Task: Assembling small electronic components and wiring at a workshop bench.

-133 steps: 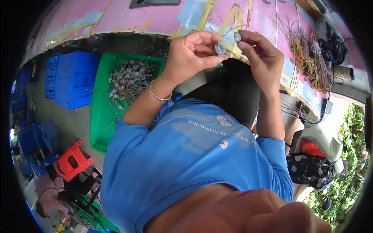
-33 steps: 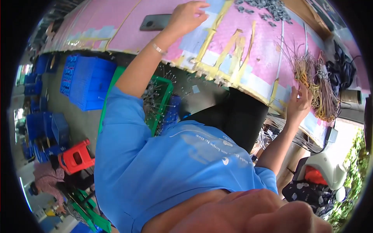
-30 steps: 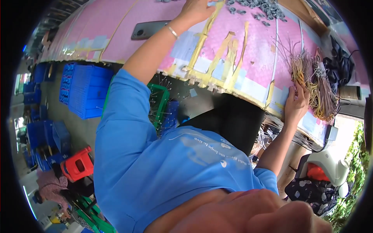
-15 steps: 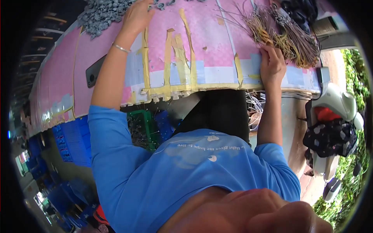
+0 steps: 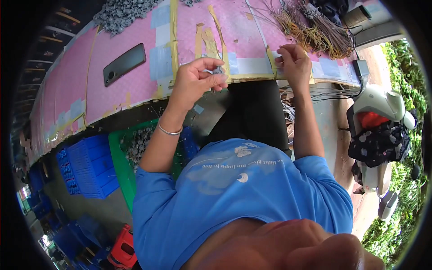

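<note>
My left hand (image 5: pixel 194 83) is raised over the table's near edge, a small grey plastic part (image 5: pixel 219 70) pinched between thumb and fingers. To its right, my right hand (image 5: pixel 295 68) has thumb and fingertips brought together; whatever they hold, if anything, is too small to make out. Beyond the right hand lies a bundle of thin yellow and brown wires (image 5: pixel 310 31) with loose ends fanning left. A heap of similar grey plastic parts (image 5: pixel 121 17) sits at the far left of the pink, tape-patched table (image 5: pixel 243 40).
A dark phone (image 5: pixel 125 64) lies on the table to the left. Below the edge stand a green crate (image 5: pixel 118 157) holding grey parts with thin wires, and blue crates (image 5: pixel 92 164). Further right are a black adapter (image 5: pixel 360 67) and a pale scooter (image 5: pixel 380 105).
My left hand has come back from the grey heap to the near edge with a grey part, uncovering the phone. My right hand has drawn away from the wire bundle, leftward.
</note>
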The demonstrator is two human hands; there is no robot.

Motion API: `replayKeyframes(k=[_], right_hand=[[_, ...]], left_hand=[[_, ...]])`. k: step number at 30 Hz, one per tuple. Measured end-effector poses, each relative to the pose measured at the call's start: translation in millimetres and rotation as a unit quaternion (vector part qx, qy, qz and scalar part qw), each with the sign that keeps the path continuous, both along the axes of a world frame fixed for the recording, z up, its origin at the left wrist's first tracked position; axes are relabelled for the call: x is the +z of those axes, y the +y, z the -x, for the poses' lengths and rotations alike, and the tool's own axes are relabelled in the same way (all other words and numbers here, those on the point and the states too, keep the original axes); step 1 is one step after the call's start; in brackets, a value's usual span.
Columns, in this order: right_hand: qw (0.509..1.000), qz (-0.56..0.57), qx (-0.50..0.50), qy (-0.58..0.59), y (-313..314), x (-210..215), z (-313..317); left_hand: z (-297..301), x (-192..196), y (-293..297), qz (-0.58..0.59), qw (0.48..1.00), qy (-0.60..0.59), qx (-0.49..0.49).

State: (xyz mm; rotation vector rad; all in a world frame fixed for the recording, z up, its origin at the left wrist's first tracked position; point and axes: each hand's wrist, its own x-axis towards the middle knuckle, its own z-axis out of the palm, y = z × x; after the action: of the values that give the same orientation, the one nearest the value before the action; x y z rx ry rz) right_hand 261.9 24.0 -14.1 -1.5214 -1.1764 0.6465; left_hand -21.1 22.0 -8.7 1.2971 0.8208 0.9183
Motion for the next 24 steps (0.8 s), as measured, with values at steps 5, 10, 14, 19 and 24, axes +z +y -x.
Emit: replayKeyframes(k=[5,10,14,19,24], right_hand=[[0.971,0.022,0.122,0.205,-21.4,-0.5,52.8],[0.856,0.079,0.171,0.482,-47.5,-3.3,88.4],[0.876,0.142,0.225,0.403,-61.5,1.1,90.5],[0.91,0.111,0.24,0.318,-65.9,-2.2,89.3],[0.918,0.11,0.245,0.292,-76.5,-2.6,89.6]], left_hand=[[-18.3,-13.8,-29.9,0.057,0.998,-0.028,-0.028],[-19.5,-23.8,-34.8,0.037,0.993,-0.09,0.059],[-8.7,-12.0,-35.0,0.012,0.995,-0.065,0.072],[-6.5,-0.4,-39.4,0.017,0.991,-0.101,0.084],[-6.9,0.5,-42.6,0.03,0.984,-0.127,0.118]])
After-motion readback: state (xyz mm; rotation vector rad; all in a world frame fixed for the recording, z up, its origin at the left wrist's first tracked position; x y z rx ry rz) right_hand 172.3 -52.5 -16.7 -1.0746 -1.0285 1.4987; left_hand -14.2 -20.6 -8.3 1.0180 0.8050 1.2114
